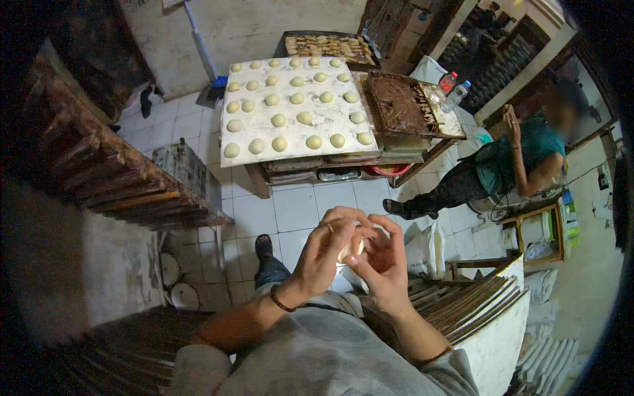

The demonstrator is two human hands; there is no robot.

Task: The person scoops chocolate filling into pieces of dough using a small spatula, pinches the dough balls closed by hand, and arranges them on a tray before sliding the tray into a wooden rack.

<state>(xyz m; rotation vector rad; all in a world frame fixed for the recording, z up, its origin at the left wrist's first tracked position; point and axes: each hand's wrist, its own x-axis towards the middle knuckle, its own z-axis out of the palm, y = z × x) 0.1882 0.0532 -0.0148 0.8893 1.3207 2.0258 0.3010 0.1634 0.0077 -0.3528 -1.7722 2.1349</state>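
Both my hands are raised in front of my chest, fingers curled toward each other. Between them is a small pale piece of dough [352, 251], mostly hidden by the fingers. My left hand [325, 254], with a dark bracelet at its wrist, is closed around its left side. My right hand [383, 267] closes on it from the other side, the thumb pressed near its lower edge. Ahead, a floured white board [290, 109] on a table carries rows of round dough balls [279, 120]. Beside it lies a tray of dark brown filling [399, 105].
Two plastic bottles [454, 96] stand right of the filling. Behind the board is a tray of shaped pieces [328, 47]. A co-worker [528, 155] stands at the right. A wooden rack [112, 158] lines the left; stacked boards [485, 310] lean close by my right arm.
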